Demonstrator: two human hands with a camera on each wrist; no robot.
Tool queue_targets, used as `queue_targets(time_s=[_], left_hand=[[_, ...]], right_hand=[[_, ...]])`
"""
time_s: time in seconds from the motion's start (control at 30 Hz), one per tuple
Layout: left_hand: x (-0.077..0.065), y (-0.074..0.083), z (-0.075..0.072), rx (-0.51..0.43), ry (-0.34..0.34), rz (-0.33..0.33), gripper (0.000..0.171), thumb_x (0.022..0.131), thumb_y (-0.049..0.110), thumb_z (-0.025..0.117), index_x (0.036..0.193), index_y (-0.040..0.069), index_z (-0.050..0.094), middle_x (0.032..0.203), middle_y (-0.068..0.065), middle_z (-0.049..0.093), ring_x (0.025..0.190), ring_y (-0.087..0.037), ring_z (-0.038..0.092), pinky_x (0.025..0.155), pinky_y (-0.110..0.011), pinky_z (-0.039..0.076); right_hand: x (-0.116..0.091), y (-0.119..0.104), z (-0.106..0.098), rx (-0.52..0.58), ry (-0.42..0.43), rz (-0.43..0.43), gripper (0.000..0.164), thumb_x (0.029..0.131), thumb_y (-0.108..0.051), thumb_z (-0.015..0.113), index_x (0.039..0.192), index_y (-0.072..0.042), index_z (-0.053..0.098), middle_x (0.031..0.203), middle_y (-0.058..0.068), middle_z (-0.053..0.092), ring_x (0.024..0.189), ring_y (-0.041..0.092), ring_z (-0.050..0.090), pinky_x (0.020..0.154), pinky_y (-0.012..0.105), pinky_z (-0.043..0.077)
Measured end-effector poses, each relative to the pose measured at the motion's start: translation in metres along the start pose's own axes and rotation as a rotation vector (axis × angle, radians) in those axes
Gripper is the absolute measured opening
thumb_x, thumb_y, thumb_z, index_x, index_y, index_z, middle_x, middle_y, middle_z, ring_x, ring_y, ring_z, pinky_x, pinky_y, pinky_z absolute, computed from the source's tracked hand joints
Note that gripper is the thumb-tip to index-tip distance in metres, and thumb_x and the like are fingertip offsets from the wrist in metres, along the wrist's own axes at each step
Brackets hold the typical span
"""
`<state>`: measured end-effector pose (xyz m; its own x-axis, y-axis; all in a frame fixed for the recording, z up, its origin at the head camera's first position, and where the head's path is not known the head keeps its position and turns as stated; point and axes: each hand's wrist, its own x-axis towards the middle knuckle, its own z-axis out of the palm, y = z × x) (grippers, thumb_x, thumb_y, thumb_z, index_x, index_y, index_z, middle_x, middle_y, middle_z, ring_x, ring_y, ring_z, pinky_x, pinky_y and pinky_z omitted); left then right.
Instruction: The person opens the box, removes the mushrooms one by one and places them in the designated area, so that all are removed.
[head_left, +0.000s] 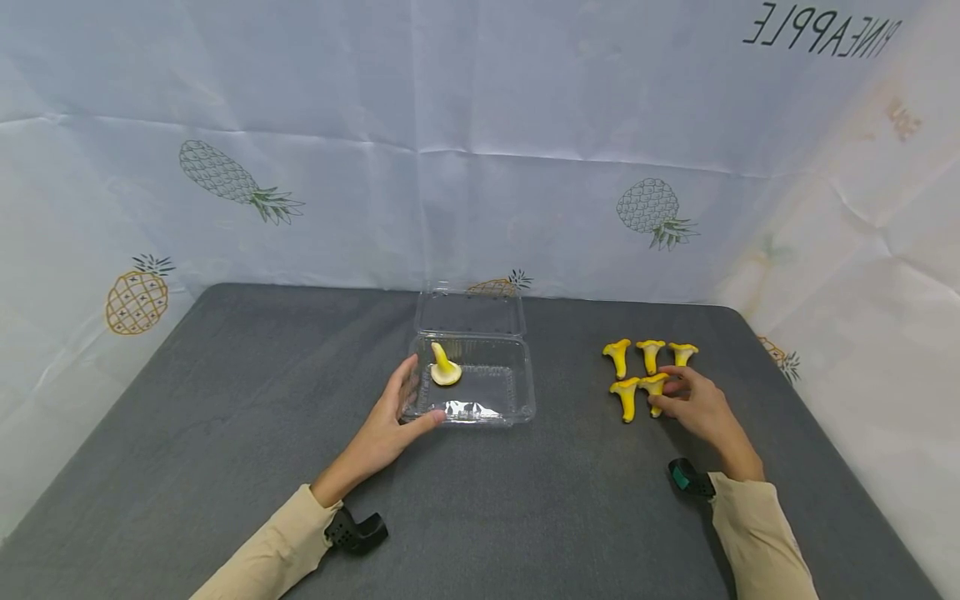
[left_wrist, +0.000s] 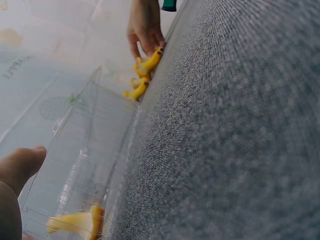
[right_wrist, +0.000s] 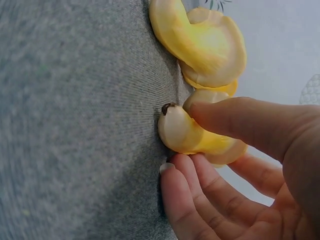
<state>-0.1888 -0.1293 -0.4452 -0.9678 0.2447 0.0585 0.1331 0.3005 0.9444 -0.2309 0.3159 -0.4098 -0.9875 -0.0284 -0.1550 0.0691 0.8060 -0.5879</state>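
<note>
A clear plastic clamshell container (head_left: 529, 387) stands with its lid folded back, and one yellow mushroom (head_left: 446, 372) lies inside near its left wall. My left hand (head_left: 386, 429) holds the container's near left corner, thumb at the front edge and fingers along the left side. At the right, my right hand (head_left: 703, 407) pinches a yellow mushroom (right_wrist: 175, 131) by its stem between thumb and fingers. The dark stem tip shows in the right wrist view, close to the table. Beside it lies another mushroom (head_left: 626, 400), with three more in a row behind, including the far-left one (head_left: 617, 357).
A dark grey cloth covers the table (head_left: 570, 500). White fabric (head_left: 360, 217) printed with pineapples hangs behind and beside it. The container's transparent lid (head_left: 470, 312) lies back toward the fabric. Each wrist wears a black camera mount, such as the left one (head_left: 358, 533).
</note>
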Motion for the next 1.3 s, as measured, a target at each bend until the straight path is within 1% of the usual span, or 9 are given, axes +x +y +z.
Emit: queue_targets(time_s=[0.17,0.23,0.43,0.6,0.8,1.03,1.17,1.3], left_hand=[[0.001,0.001,0.000,-0.003,0.001,-0.012,0.096,0.093,0.030,0.071,0.160,0.014,0.004,0.168,-0.015,0.004,0.152,-0.041,0.016,0.121,-0.058,0.022],[0.000,0.001,0.000,-0.005,0.002,-0.022,0.097,0.093,0.029,0.071,0.160,0.014,0.003,0.168,-0.013,0.004,0.153,-0.040,0.016,0.122,-0.057,0.023],[0.000,0.002,0.000,-0.009,0.003,-0.031,0.097,0.093,0.024,0.071,0.160,0.015,0.003,0.168,-0.011,0.004,0.153,-0.038,0.017,0.122,-0.056,0.023],[0.000,0.002,0.000,-0.006,0.004,-0.021,0.097,0.093,0.025,0.072,0.160,0.015,0.003,0.168,-0.012,0.004,0.153,-0.038,0.017,0.122,-0.056,0.023],[0.000,0.000,0.000,-0.003,0.003,-0.002,0.098,0.092,0.029,0.072,0.160,0.014,0.003,0.168,-0.013,0.004,0.153,-0.039,0.018,0.122,-0.056,0.024],[0.000,0.000,0.000,-0.005,0.004,-0.006,0.098,0.092,0.030,0.072,0.160,0.014,0.003,0.168,-0.013,0.004,0.153,-0.039,0.017,0.122,-0.055,0.024],[-0.001,0.001,-0.001,-0.008,0.001,-0.012,0.099,0.092,0.031,0.072,0.160,0.014,0.003,0.168,-0.013,0.004,0.153,-0.039,0.017,0.122,-0.056,0.024],[0.000,0.001,-0.001,-0.010,-0.002,-0.013,0.099,0.092,0.031,0.072,0.160,0.014,0.003,0.168,-0.013,0.004,0.153,-0.039,0.017,0.122,-0.056,0.023]], right_hand=[[0.001,0.001,-0.001,-0.015,0.002,-0.005,0.063,0.094,-0.023,0.067,0.143,0.007,0.040,0.122,0.032,0.058,0.080,0.021,0.069,0.066,0.033,0.055],[0.000,0.001,-0.002,-0.016,0.002,-0.005,0.064,0.094,-0.024,0.068,0.143,0.007,0.040,0.122,0.033,0.058,0.080,0.021,0.069,0.066,0.033,0.055],[-0.004,0.000,-0.004,-0.021,-0.005,-0.016,0.064,0.095,-0.024,0.067,0.143,0.007,0.040,0.123,0.033,0.057,0.081,0.023,0.069,0.067,0.036,0.056],[-0.006,-0.001,-0.006,-0.013,0.003,-0.019,0.062,0.095,-0.023,0.066,0.143,0.008,0.040,0.122,0.033,0.058,0.082,0.025,0.070,0.069,0.039,0.058],[-0.008,-0.002,-0.006,-0.004,0.026,-0.036,0.060,0.095,-0.021,0.066,0.141,0.008,0.042,0.119,0.031,0.059,0.093,0.035,0.069,0.071,0.040,0.059],[-0.009,-0.004,-0.011,-0.023,0.036,-0.060,0.059,0.095,-0.020,0.065,0.141,0.009,0.042,0.117,0.030,0.061,0.096,0.040,0.069,0.070,0.042,0.059],[-0.011,-0.008,-0.013,-0.023,0.031,-0.067,0.061,0.096,-0.024,0.066,0.142,0.008,0.041,0.120,0.030,0.061,0.102,0.043,0.067,0.071,0.043,0.059],[-0.014,-0.012,-0.015,-0.029,0.026,-0.082,0.063,0.097,-0.029,0.065,0.144,0.006,0.041,0.122,0.030,0.061,0.104,0.044,0.066,0.073,0.045,0.059]])
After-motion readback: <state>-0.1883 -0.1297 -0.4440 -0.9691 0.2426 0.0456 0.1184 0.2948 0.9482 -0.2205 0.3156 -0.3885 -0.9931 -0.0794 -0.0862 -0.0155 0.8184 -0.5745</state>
